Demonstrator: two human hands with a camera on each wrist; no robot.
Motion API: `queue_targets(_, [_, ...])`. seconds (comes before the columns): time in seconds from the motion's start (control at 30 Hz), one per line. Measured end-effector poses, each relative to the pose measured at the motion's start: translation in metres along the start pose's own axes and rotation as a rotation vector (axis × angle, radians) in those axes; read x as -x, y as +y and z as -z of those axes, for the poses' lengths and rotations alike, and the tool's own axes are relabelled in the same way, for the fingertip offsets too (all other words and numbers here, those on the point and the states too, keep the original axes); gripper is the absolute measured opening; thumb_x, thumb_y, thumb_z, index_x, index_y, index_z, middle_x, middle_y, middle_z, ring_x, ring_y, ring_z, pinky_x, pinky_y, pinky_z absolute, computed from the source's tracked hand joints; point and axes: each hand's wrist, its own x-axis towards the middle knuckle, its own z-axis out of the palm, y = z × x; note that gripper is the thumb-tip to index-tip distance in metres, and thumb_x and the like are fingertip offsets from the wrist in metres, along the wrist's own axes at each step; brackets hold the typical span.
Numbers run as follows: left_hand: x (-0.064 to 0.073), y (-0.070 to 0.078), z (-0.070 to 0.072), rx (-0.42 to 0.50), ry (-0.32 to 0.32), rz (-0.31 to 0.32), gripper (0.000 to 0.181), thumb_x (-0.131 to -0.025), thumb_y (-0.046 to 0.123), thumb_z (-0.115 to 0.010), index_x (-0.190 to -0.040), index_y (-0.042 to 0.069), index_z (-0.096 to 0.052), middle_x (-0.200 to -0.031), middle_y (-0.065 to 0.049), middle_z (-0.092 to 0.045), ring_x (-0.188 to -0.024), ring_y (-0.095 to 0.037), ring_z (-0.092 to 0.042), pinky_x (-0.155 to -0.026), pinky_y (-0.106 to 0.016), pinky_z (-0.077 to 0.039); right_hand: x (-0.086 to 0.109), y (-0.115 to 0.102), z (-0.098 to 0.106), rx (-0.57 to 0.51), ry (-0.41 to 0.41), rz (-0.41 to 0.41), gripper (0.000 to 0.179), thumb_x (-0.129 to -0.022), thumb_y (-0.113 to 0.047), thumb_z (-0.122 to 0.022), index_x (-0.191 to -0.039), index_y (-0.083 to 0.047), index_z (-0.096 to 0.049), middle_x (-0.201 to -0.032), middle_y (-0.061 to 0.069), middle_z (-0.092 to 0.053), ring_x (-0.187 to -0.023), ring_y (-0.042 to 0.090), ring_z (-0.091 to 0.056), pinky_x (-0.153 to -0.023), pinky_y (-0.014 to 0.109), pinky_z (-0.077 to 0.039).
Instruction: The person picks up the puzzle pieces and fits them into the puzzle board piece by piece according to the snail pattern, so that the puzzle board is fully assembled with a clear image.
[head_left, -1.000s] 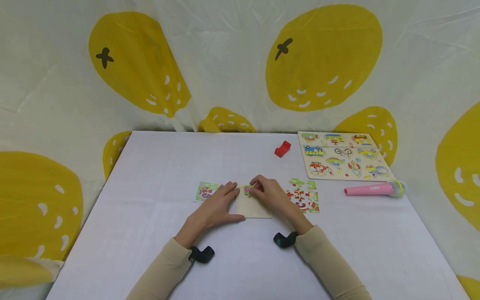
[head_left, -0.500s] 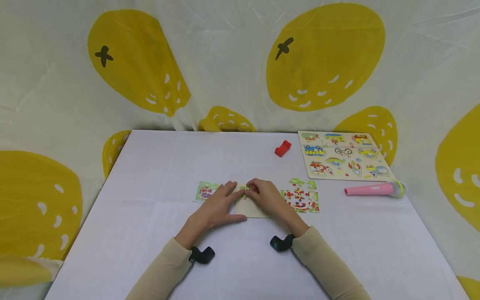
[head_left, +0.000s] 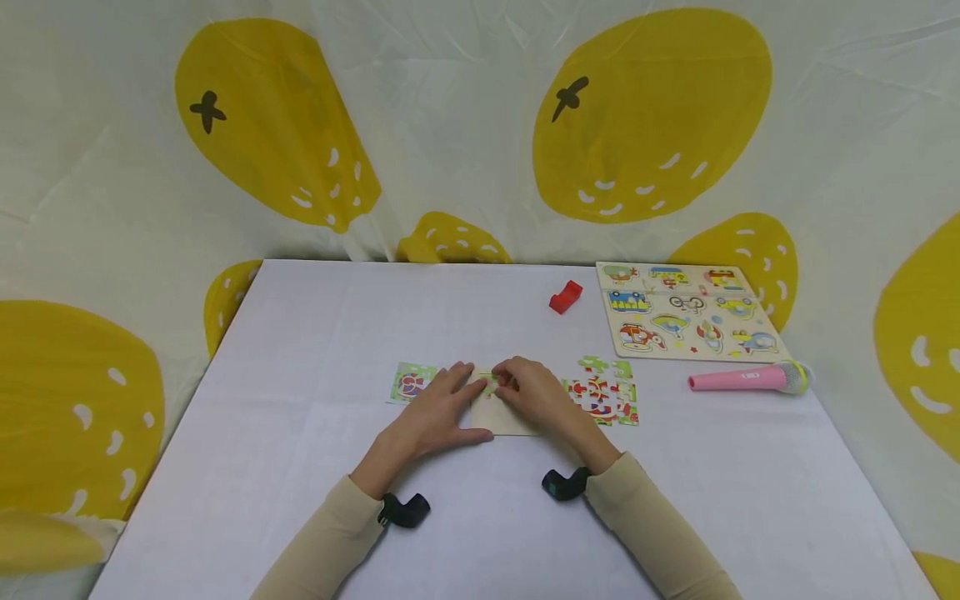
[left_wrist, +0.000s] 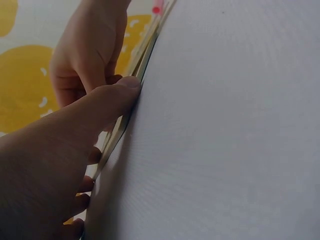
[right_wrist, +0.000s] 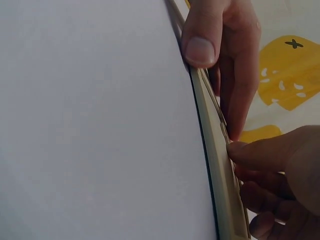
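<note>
A small pale wooden puzzle board (head_left: 506, 419) lies on the white table between both hands. My left hand (head_left: 431, 417) rests across its left side, thumb at the near edge and index finger touching the pieces near the top left corner. There, the right hand (head_left: 536, 393) has curled fingers and thumb on a green jigsaw piece (head_left: 487, 385), mostly covered by fingertips. In the right wrist view, the board (right_wrist: 220, 150) is edge-on, with the left thumb (right_wrist: 202, 50) on its rim. Loose red, green and white jigsaw pieces (head_left: 600, 400) lie right of the right hand.
A green picture piece (head_left: 411, 383) lies left of the left hand, partly covered by it. Farther right are a vehicle peg puzzle (head_left: 682, 312) and a pink toy microphone (head_left: 750, 379). A red block (head_left: 566, 297) sits toward the back. Black cameras are worn on both wrists.
The right hand has moved slightly left, bringing the jigsaw piece to the board's top left area. The left index finger has stretched over to the pieces; the rest of that hand stays put.
</note>
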Motion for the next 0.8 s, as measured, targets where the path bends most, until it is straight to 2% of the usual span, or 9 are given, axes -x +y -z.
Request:
queue_targets(0.33, [0.0001, 0.0004, 0.0003, 0.009, -0.01, 0.004, 0.086, -0.086, 0.068, -0.064, -0.153, 0.019, -0.043, -0.163, -0.009, -0.032, -0.154, -0.028, -0.025, -0.125, -0.047, -0.026, -0.0012, 0.0012, -0.0053, 0.078, 0.059, -0.006, 0.023, -0.093, -0.025, -0.072, -0.111, -0.01, -0.073, -0.086, -0.003, -0.061, -0.074, 0.01, -0.052, -0.068, 0.026, -0.045])
queue_targets(0.5, [-0.0001, 0.0005, 0.0009, 0.007, -0.011, -0.01, 0.085, -0.086, 0.066, -0.065, -0.154, 0.02, -0.043, -0.163, -0.011, -0.032, -0.154, -0.029, -0.025, -0.126, -0.047, -0.025, -0.0017, 0.0026, -0.0079, 0.086, 0.08, 0.006, 0.022, -0.093, -0.025, -0.072, -0.11, -0.011, -0.074, -0.086, -0.003, -0.062, -0.074, 0.009, -0.053, -0.068, 0.026, -0.046])
queue_targets(0.8, [-0.0007, -0.0007, 0.0, -0.002, -0.02, 0.008, 0.086, -0.086, 0.068, -0.063, -0.154, 0.021, -0.042, -0.163, -0.008, -0.03, -0.154, -0.028, -0.025, -0.126, -0.046, -0.025, -0.0014, 0.0009, -0.0048, 0.091, 0.066, 0.011, 0.027, -0.093, -0.029, -0.072, -0.114, -0.012, -0.072, -0.089, -0.003, -0.062, -0.076, 0.01, -0.053, -0.068, 0.025, -0.046])
